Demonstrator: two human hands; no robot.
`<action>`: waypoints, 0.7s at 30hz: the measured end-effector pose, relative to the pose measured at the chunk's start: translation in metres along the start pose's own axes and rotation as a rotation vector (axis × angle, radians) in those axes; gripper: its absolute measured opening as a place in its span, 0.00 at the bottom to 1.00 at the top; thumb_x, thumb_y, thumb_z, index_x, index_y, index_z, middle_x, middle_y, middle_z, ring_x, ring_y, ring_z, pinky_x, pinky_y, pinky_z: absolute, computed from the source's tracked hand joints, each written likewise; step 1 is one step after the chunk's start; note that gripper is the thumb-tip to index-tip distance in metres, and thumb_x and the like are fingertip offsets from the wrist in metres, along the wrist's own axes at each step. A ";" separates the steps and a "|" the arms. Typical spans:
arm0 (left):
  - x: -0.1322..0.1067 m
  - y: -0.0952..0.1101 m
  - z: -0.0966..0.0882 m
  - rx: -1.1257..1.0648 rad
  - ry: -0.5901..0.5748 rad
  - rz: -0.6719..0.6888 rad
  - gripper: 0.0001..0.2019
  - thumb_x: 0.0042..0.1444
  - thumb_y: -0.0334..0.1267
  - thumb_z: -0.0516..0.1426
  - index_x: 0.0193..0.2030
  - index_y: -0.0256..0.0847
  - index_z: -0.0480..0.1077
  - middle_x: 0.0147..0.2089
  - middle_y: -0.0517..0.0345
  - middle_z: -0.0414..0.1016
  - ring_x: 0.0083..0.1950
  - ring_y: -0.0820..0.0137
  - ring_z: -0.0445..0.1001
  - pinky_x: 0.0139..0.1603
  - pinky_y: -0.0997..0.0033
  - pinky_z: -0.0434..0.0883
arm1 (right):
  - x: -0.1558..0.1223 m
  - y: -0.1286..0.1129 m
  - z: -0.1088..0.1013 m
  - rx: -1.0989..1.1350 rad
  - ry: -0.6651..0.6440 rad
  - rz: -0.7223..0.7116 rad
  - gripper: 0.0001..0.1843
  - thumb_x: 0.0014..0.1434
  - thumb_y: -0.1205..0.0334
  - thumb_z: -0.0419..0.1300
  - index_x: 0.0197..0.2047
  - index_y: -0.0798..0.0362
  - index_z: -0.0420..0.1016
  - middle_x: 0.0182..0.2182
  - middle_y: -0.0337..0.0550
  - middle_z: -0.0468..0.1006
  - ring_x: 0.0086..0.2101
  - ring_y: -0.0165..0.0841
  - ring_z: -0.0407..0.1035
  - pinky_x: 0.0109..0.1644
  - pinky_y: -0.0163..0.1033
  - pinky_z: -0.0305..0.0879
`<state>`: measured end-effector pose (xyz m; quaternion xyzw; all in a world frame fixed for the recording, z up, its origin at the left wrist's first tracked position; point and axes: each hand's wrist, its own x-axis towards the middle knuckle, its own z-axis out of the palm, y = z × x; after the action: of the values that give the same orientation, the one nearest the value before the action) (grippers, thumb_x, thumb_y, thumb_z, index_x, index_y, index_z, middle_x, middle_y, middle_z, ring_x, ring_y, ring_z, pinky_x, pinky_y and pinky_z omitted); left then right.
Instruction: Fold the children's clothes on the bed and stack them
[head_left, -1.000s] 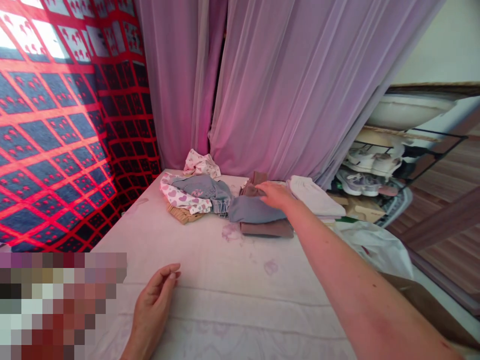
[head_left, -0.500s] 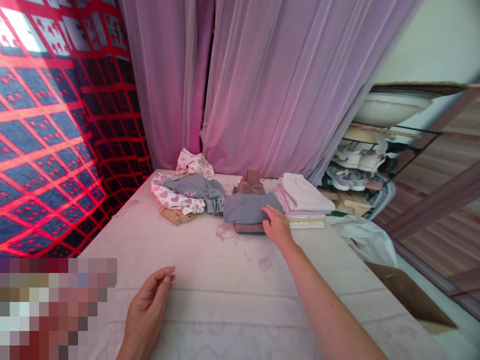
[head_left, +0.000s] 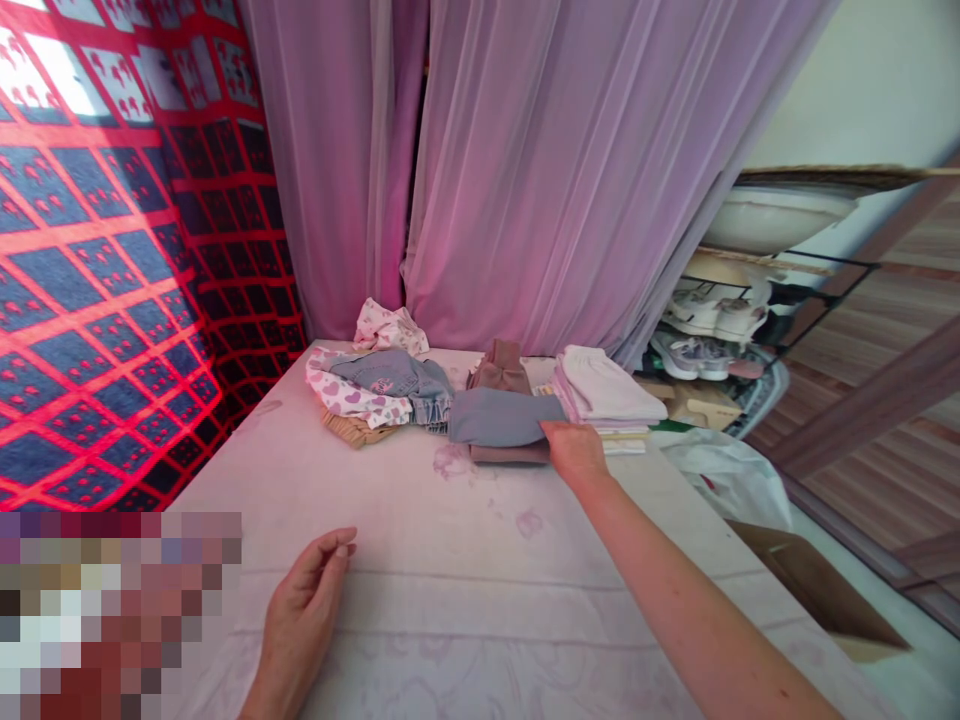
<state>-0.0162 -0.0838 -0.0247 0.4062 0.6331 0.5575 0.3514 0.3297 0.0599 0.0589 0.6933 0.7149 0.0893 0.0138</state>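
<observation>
My right hand [head_left: 577, 453] is closed on the right end of a folded grey garment [head_left: 495, 418], its fingertips partly hidden. That garment lies on a folded brown garment [head_left: 506, 455]. Low over the table's near part, my left hand [head_left: 306, 595] holds nothing, its fingers loosely bent and thumb near them. Left of the grey garment are denim clothes [head_left: 397, 375] with an elastic waist, a white heart-print garment [head_left: 349, 393] and a tan ribbed piece [head_left: 352, 430]. Behind lies another brown folded garment [head_left: 502, 367].
A stack of white and pale folded clothes [head_left: 607, 390] stands at right. A crumpled printed cloth [head_left: 390, 327] lies at the back by the purple curtain [head_left: 510, 180]. Beyond the right edge are a shoe rack [head_left: 825, 300], a plastic bag [head_left: 739, 470] and a cardboard box [head_left: 817, 580].
My right hand has shifted right along the grey garment, from its top to its right end, and its fingers have closed there. My left hand has hardly moved.
</observation>
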 end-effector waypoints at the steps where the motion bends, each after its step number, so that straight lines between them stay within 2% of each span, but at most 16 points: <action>1: 0.000 -0.001 0.000 0.001 0.001 0.000 0.24 0.42 0.60 0.60 0.38 0.43 0.76 0.40 0.55 0.80 0.42 0.61 0.79 0.47 0.64 0.75 | -0.003 0.000 0.000 -0.011 -0.016 0.007 0.23 0.60 0.74 0.45 0.51 0.51 0.75 0.42 0.55 0.79 0.43 0.45 0.73 0.47 0.46 0.61; 8: 0.000 0.000 0.001 0.020 -0.011 0.030 0.23 0.43 0.59 0.59 0.37 0.43 0.76 0.38 0.55 0.80 0.40 0.62 0.79 0.47 0.63 0.74 | -0.007 -0.004 -0.002 -0.031 -0.082 0.048 0.22 0.58 0.75 0.48 0.49 0.51 0.76 0.40 0.55 0.80 0.43 0.46 0.74 0.44 0.46 0.63; 11: 0.000 0.000 0.001 0.025 -0.018 0.031 0.22 0.44 0.58 0.59 0.37 0.43 0.76 0.38 0.55 0.80 0.41 0.62 0.79 0.47 0.63 0.74 | -0.005 -0.017 -0.013 -0.022 -0.070 0.042 0.23 0.58 0.72 0.49 0.54 0.51 0.74 0.50 0.54 0.76 0.50 0.45 0.69 0.51 0.48 0.62; 14: 0.000 0.000 0.001 0.030 -0.022 0.036 0.21 0.44 0.58 0.59 0.37 0.43 0.76 0.38 0.55 0.80 0.41 0.62 0.79 0.48 0.63 0.74 | 0.001 -0.039 -0.022 0.087 0.064 -0.023 0.25 0.63 0.60 0.48 0.63 0.48 0.64 0.62 0.49 0.64 0.60 0.43 0.58 0.60 0.51 0.54; 16: 0.000 -0.001 0.001 0.037 -0.020 0.039 0.21 0.44 0.57 0.59 0.37 0.43 0.76 0.38 0.55 0.80 0.41 0.62 0.79 0.48 0.62 0.74 | 0.011 -0.054 -0.022 0.192 0.113 -0.040 0.28 0.64 0.50 0.46 0.66 0.46 0.58 0.66 0.48 0.56 0.63 0.46 0.50 0.62 0.58 0.49; 17: 0.000 -0.001 0.001 0.038 -0.021 0.038 0.21 0.44 0.57 0.59 0.37 0.43 0.76 0.38 0.55 0.80 0.41 0.62 0.78 0.48 0.62 0.74 | 0.017 -0.061 -0.019 0.234 0.092 -0.026 0.30 0.64 0.45 0.45 0.66 0.44 0.56 0.67 0.47 0.53 0.64 0.48 0.47 0.62 0.62 0.48; 19: -0.001 -0.001 0.001 0.035 -0.023 0.033 0.21 0.44 0.57 0.59 0.38 0.43 0.76 0.38 0.55 0.80 0.41 0.62 0.78 0.48 0.62 0.74 | 0.029 -0.071 -0.008 0.279 -0.029 0.039 0.34 0.61 0.38 0.43 0.68 0.41 0.53 0.69 0.47 0.46 0.65 0.52 0.42 0.60 0.68 0.46; 21: -0.001 -0.002 0.001 0.030 -0.024 0.031 0.21 0.45 0.56 0.59 0.38 0.43 0.76 0.38 0.54 0.80 0.41 0.62 0.78 0.49 0.62 0.74 | 0.038 -0.076 0.007 0.294 -0.134 0.105 0.37 0.60 0.34 0.41 0.69 0.40 0.50 0.70 0.46 0.42 0.66 0.54 0.39 0.59 0.72 0.44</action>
<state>-0.0155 -0.0844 -0.0263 0.4280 0.6306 0.5484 0.3441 0.2545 0.0970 0.0452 0.7287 0.6805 -0.0621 -0.0449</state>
